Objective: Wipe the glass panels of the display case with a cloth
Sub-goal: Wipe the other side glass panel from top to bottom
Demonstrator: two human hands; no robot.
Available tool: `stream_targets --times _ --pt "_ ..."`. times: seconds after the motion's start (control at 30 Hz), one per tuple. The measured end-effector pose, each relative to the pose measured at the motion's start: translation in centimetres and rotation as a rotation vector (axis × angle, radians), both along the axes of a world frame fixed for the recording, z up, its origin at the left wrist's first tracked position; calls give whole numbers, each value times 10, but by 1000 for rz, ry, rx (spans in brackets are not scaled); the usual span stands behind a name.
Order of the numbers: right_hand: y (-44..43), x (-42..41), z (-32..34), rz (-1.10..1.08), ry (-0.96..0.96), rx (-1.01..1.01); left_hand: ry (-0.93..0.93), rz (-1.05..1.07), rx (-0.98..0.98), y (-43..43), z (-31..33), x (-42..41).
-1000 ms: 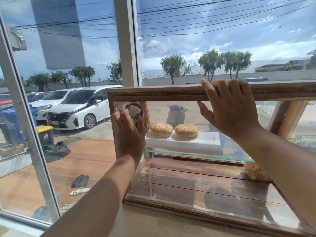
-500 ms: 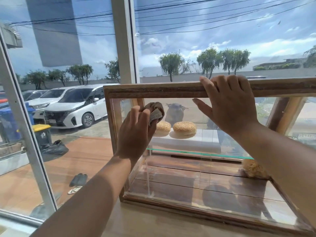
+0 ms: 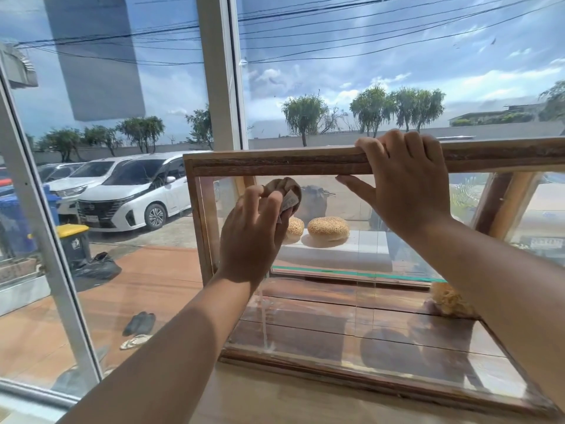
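Note:
A wood-framed display case (image 3: 275,163) with glass panels stands on a light counter in front of a big window. My left hand (image 3: 253,232) presses a bunched brown cloth (image 3: 284,192) against the front glass near the case's upper left corner. My right hand (image 3: 406,185) grips the wooden top rail, fingers over the top, thumb below against the glass. Inside, two sesame buns (image 3: 328,228) lie on a white shelf; the left one is partly hidden by my left hand.
A crumbly yellow pastry (image 3: 449,299) sits on the case's wooden floor at the right. The counter's front strip (image 3: 275,402) lies below the case. Window frames (image 3: 218,71) stand right behind and to the left; cars and bins are outside.
My left hand with the cloth has slid to the right along the front glass, from the left frame post toward the buns. My right hand has kept its grip on the top rail.

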State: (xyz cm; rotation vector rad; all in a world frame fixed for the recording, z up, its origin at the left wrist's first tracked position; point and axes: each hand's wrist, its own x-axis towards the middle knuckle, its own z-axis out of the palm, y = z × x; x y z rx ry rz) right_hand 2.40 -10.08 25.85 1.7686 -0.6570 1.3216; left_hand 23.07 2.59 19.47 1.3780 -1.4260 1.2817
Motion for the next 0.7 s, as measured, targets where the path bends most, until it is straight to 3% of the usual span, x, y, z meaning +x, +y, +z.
stream_targets --times 0.27,0.43,0.5,0.57,0.7 --pt "-3 1 -2 17 -26 -24 13 140 -16 6 -10 30" --pt "-3 1 -2 10 -35 -41 424 230 -136 13 -16 48" --pt "-4 2 -3 12 -41 -52 472 174 -185 8 -14 40" --pt "-4 2 -3 14 -49 -69 375 103 -185 2 -12 26" --pt "-4 2 -3 19 -49 -84 -53 -57 -30 -15 -13 -10"
